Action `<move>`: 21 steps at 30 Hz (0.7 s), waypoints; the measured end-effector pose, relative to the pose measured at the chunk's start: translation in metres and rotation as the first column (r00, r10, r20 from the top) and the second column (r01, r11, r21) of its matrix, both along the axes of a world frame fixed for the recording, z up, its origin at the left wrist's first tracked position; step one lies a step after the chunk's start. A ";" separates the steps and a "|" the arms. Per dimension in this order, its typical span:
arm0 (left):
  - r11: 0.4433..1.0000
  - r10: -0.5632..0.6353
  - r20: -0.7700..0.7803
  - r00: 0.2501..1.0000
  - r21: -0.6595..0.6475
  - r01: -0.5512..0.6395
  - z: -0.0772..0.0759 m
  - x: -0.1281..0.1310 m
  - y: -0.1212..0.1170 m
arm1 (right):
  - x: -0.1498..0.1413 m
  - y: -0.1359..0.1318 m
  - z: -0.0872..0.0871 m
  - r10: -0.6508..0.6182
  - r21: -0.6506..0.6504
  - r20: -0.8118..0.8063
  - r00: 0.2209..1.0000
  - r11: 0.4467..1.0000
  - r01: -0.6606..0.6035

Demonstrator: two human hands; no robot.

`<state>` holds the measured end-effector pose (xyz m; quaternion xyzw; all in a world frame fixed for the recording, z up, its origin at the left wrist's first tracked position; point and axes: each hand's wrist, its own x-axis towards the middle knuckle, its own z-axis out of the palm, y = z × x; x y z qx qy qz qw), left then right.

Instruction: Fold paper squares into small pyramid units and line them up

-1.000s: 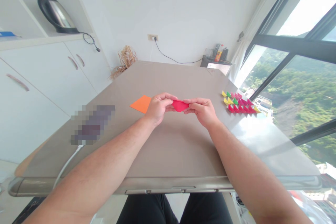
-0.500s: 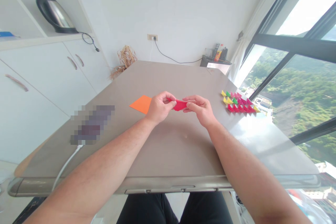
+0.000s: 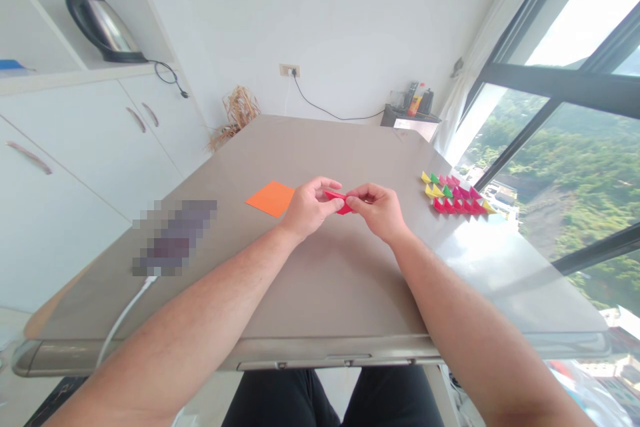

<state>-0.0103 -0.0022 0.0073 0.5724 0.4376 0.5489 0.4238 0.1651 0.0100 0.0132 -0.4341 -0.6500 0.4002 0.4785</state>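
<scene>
Between my two hands is a small folded piece of red paper (image 3: 344, 209), held a little above the table. My left hand (image 3: 307, 210) pinches its left side with thumb and fingers. On its right side, the thumb and fingers of my right hand (image 3: 379, 212) are closed over the paper, hiding much of it. An orange paper sheet (image 3: 271, 198) lies flat on the table, just left of my left hand and partly behind it.
Rows of small folded paper boats (image 3: 457, 205) in red, pink, green and yellow stand at the table's (image 3: 330, 293) right side. At the left lies a pixelated object (image 3: 175, 237) with a white cable (image 3: 125, 317). A kettle (image 3: 107, 30) sits on the shelf.
My hands have come closer together, and the right one has shifted left along the red paper. Less of the paper shows now, while more of the orange sheet is visible.
</scene>
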 end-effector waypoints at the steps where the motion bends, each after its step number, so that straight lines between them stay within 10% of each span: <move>1: 0.999 -0.017 0.018 1.000 -0.028 0.017 0.000 0.000 0.001 | -0.001 -0.001 0.000 -0.016 0.019 0.015 1.000 1.000 0.016; 21: 0.999 -0.039 0.117 0.992 -0.021 0.042 -0.006 0.003 0.003 | -0.006 -0.003 -0.002 -0.069 0.077 0.099 0.993 0.995 0.061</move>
